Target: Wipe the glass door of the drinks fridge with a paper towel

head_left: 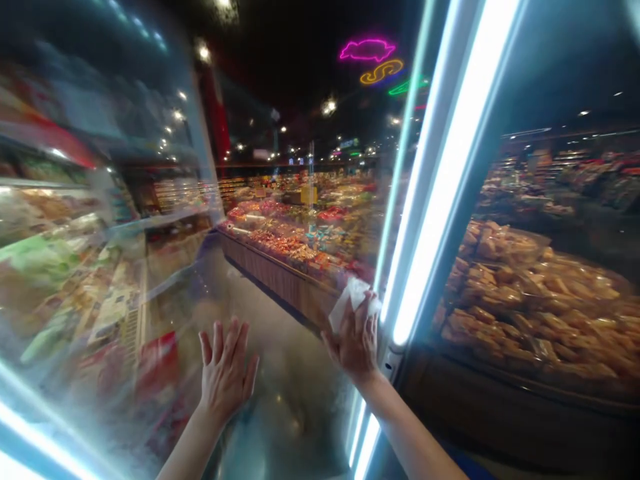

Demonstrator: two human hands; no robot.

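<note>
My left hand (pixel 226 371) lies flat and open against a fogged glass door (pixel 165 280) of a lit cooler, fingers spread upward. My right hand (pixel 356 340) presses a white cloth or tissue (pixel 350 300) against the same glass, close to the door's bright lit edge strip (pixel 440 200). The cloth sticks out above my fingers. Through the glass I see a shop aisle and blurred packaged goods on shelves at the left.
A second glass door (pixel 550 233) stands at the right, with reflections of bagged bread-like goods (pixel 530 300). A long display counter of colourful goods (pixel 300 247) runs down the aisle. Neon signs (pixel 373 60) glow overhead.
</note>
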